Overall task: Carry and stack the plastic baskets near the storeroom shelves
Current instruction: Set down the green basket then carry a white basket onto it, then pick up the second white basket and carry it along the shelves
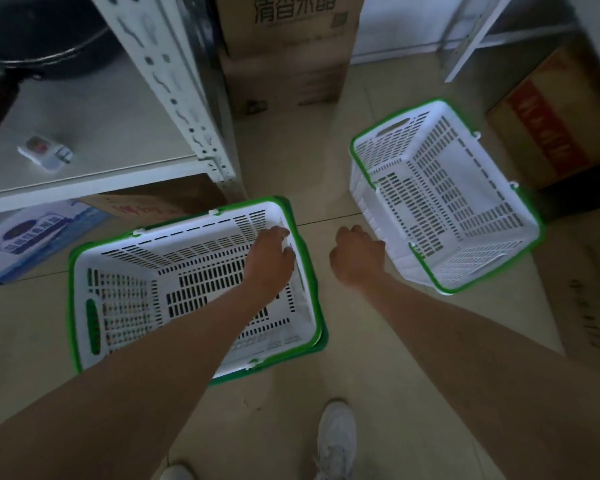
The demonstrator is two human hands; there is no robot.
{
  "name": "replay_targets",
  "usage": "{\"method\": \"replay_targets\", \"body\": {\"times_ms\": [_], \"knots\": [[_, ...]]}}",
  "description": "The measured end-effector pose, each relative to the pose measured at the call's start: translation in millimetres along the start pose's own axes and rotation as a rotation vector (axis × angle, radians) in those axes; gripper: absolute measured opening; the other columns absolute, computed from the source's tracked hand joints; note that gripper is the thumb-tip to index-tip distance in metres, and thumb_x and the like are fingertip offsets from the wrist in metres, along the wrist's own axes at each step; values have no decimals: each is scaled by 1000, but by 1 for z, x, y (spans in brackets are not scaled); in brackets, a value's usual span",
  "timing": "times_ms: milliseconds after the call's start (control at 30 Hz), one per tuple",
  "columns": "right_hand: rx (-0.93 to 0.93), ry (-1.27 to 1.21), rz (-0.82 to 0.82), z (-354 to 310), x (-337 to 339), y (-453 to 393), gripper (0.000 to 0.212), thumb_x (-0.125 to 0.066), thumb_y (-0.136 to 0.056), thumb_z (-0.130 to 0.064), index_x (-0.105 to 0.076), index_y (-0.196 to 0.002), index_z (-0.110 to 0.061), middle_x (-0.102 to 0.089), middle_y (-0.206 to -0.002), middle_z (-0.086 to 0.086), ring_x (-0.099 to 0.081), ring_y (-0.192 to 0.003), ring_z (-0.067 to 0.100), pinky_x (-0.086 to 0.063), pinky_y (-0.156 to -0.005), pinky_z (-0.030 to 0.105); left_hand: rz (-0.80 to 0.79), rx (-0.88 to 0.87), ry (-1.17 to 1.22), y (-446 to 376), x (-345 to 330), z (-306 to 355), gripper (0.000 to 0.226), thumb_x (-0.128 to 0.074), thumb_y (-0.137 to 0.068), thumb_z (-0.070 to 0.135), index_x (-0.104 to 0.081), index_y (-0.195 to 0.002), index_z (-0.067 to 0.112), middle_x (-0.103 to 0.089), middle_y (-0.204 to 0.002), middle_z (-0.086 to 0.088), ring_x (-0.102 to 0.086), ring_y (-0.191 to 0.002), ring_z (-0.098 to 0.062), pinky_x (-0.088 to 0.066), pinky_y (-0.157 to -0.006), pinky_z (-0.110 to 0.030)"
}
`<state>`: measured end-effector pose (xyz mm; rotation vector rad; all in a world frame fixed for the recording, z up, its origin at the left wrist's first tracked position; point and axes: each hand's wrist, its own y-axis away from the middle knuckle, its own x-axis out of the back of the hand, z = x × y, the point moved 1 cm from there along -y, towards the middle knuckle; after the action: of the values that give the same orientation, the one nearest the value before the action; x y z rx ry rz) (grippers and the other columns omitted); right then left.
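- L basket [146, 271]: white w/ green rim, on floor at 9 o'clock of my feet, by shelf post [187, 109]. Looks like two nested already; 2nd green rim shows underneath.
- My left hand [269, 261]: fingers curled over its 3 o'clock end wall, grasping it.
- R basket [440, 199]: tilted, at 1 o'clock, apart from L basket.
- My right hand [355, 259]: clenched on its near rim.
- To do well: square R basket over L, level it, lower so rims seat.

Two white, green-rimmed baskets [125, 292] [465, 188], apart
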<state>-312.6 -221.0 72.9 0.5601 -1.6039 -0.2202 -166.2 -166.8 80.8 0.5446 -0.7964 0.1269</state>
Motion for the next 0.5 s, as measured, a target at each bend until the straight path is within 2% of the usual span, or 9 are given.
{"method": "replay_targets", "body": {"times_ms": [167, 233, 333, 433, 500], "knots": [[-95, -150, -87, 61, 23, -1, 27, -40, -95, -19, -54, -116, -11, -57, -121, 7, -53, -116, 26, -32, -102, 39, -142, 99, 154, -20, -43, 67, 34, -46, -96, 13, -62, -125, 9, -65, -125, -12, -62, -114, -29, -48, -97, -32], [-155, -181, -117, 84, 32, -1, 30, -40, -95, -20, -53, -121, -11, -57, -125, 7, -52, -118, 25, -33, -105, 37, -219, 109, 191, -27, -57, 89, 32, -47, -96, 15, -62, -123, 5, -66, -123, -16, -64, -112, -32, -50, -99, -35], [-266, -265, -94, 115, 39, -2, 31, -44, -94, -21, -56, -120, -8, -60, -123, 9, -57, -115, 27, -44, -96, 35, -310, 132, 200, -37, -73, 116, 33, -49, -96, 17, -63, -120, 0, -67, -122, -22, -65, -113, -36, -50, -101, -44], [-318, -359, -73, 139, 43, -4, 30, -44, -95, -21, -58, -116, -5, -62, -120, 11, -59, -112, 27, -46, -87, 31, -364, 98, 126, -48, -86, 142, 27, -48, -95, 19, -66, -105, 2, -70, -110, -18, -67, -109, -37, -52, -99, -47], [-351, -428, -64, 155, 45, -5, 28, -43, -95, -19, -58, -114, -4, -61, -119, 12, -58, -112, 28, -45, -87, 30, -368, 56, 72, -57, -92, 159, 26, -46, -95, 19, -67, -97, 3, -71, -104, -18, -69, -104, -36, -54, -95, -47]]}}
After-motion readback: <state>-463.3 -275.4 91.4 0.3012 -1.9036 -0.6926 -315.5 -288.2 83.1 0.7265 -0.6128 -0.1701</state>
